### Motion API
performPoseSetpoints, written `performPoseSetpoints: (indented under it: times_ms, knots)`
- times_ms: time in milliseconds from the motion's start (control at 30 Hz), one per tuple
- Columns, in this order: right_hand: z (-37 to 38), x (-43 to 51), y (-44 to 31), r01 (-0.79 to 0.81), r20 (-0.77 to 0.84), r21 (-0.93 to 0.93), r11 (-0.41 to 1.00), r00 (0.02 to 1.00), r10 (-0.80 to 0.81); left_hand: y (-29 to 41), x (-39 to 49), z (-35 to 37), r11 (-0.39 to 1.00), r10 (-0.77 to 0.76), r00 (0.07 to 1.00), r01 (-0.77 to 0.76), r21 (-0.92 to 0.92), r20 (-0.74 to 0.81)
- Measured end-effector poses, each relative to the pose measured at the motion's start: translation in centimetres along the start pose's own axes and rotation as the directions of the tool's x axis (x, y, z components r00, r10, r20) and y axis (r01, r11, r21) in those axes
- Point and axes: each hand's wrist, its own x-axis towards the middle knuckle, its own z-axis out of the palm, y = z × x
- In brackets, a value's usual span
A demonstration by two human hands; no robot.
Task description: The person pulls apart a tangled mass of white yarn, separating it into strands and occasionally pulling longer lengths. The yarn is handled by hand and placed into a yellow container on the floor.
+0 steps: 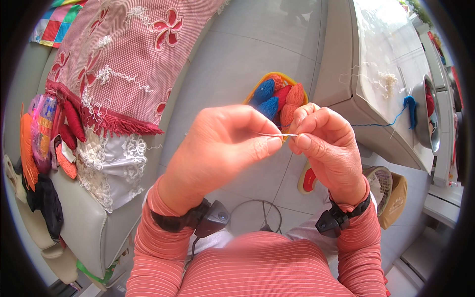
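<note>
A thin white thread or needle runs between my two hands; which it is I cannot tell. My left hand pinches one end between thumb and forefinger, and my right hand pinches the other in its fingertips. Behind them on the floor is a yellow basket of blue, red and orange yarn skeins. From near my right hand a blue yarn strand reaches to a small blue knitted or crocheted piece at the table's edge, beside a metal bowl.
A sofa at the left bears a red patterned cover, white lace cloth and scraps of white thread. The table at the right holds tangled pale thread. A slipper and a waste basket stand on the floor.
</note>
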Motion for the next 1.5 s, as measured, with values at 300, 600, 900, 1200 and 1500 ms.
performPoseSetpoints:
  times_ms: [300,600,900,1200,1500]
  knots:
    - [-0.01,0.14,-0.22,-0.023,0.036,0.072,0.997,0.999,0.021,-0.11,0.07,-0.10,0.998,-0.011,0.999,0.013,-0.057,0.036]
    - [-0.10,0.44,-0.04,-0.023,0.008,0.032,0.999,1.000,0.023,-0.25,0.50,-0.13,0.996,-0.015,0.999,0.018,-0.087,0.032]
    - [-0.24,0.35,-0.10,-0.004,0.013,0.007,1.000,1.000,0.004,-0.60,0.84,0.44,0.993,0.006,0.999,-0.010,-0.115,-0.038]
    - [-0.26,0.50,-0.47,-0.028,0.067,-0.114,0.993,0.997,0.035,-0.48,0.93,0.57,0.991,-0.010,0.999,0.006,-0.136,-0.034]
    - [-0.29,0.52,-0.24,-0.043,0.038,-0.200,0.979,0.998,0.052,-0.60,0.96,0.66,0.994,-0.002,1.000,-0.001,-0.108,-0.025]
